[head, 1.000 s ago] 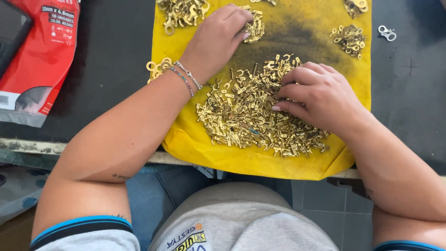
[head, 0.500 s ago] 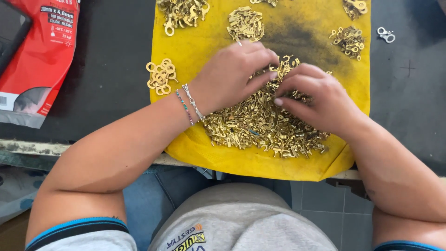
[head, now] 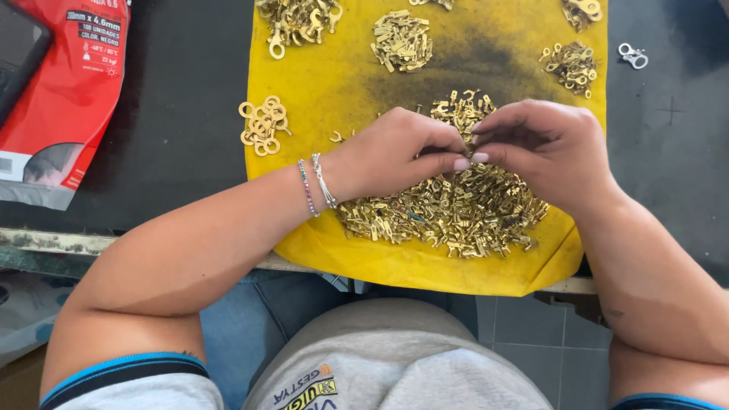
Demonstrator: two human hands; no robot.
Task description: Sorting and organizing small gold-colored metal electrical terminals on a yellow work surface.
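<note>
A yellow cloth lies on the dark table and carries heaps of small brass terminals. The biggest heap spreads at the cloth's near edge. Above it my left hand and my right hand meet fingertip to fingertip, their fingers pinched together. What lies between the fingertips is hidden, likely a small brass piece. Beaded bracelets ring my left wrist. Smaller sorted piles sit further back: brass rings at the left, fork pieces at the middle and another pile at the right.
A red plastic package lies at the table's left, with a dark device on it. Two silver ring terminals rest on the bare table right of the cloth. The table's near edge runs just below the cloth.
My left hand came back from the far middle pile to the big heap. Both hands then rose off the heap and brought their fingertips together above it.
</note>
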